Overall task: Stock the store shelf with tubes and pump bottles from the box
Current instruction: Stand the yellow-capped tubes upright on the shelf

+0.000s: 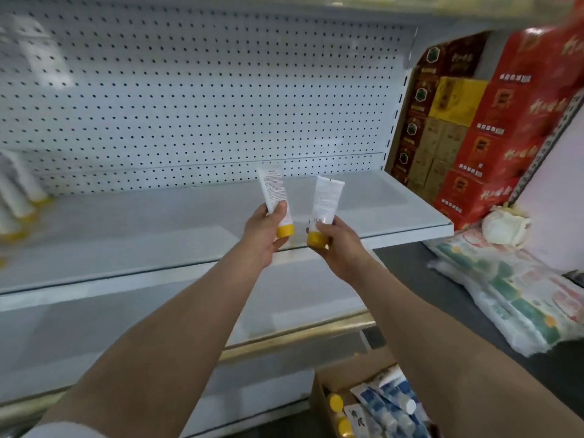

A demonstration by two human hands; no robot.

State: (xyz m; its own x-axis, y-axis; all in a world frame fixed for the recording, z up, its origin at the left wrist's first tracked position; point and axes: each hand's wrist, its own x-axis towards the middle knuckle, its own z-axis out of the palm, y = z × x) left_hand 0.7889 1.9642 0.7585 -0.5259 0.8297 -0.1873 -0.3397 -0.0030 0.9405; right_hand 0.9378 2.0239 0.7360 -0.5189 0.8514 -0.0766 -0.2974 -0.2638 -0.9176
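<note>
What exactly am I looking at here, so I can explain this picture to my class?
There is no machine: the one picture comes from a camera worn on a person's head, looking forward and down at their own bare arms. The left hand grips a white tube with a yellow cap; the right hand grips a similar tube, caps pointing down. Both are held up before a white store shelf, where blurred tubes already stand at the far left. A cardboard box with more stock sits below.
</note>
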